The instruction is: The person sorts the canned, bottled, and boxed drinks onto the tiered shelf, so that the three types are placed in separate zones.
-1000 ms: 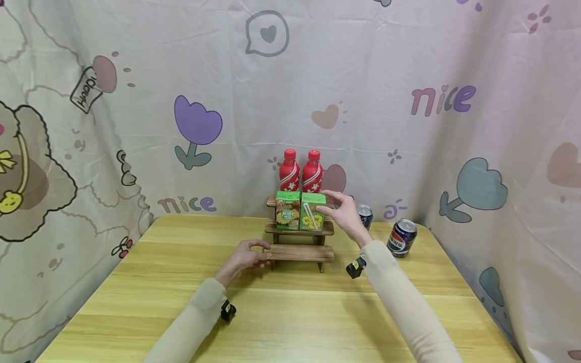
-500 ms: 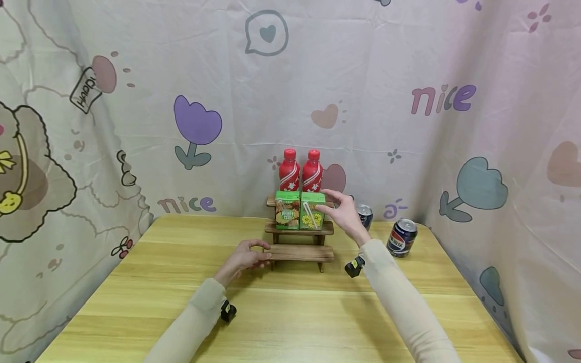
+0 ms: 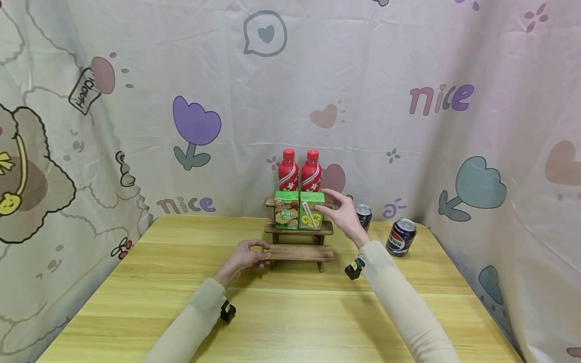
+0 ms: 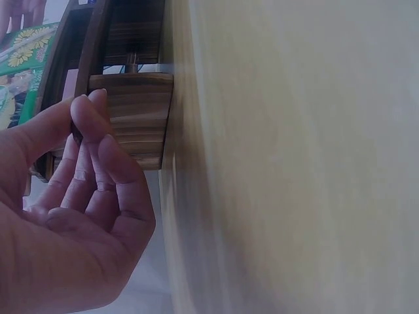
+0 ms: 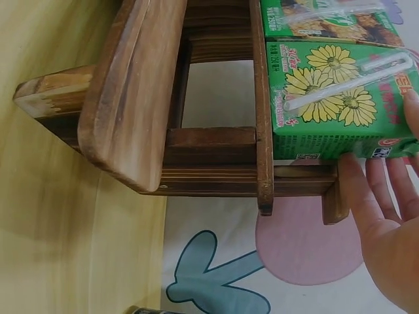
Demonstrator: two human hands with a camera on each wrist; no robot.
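A three-tiered wooden rack [image 3: 299,253] stands on the table. My left hand [image 4: 85,196] pinches the left end of its lowest shelf between thumb and fingers. On the middle shelf two green drink cartons stand side by side. My right hand [image 3: 343,214] holds the right carton [image 5: 340,98], which has yellow flowers and a straw on its front; thumb at the front, fingers along the side. The left carton [image 3: 287,210] shows a brown and yellow picture. Behind the cartons, two red bottles [image 3: 288,171] stand on the top shelf, their lower parts hidden.
A dark blue soda can [image 3: 401,237] stands on the table to the right of the rack. Another can [image 3: 364,217] is partly hidden behind my right hand. A printed cloth [image 3: 254,101] hangs behind the table [image 3: 299,322] and along both sides.
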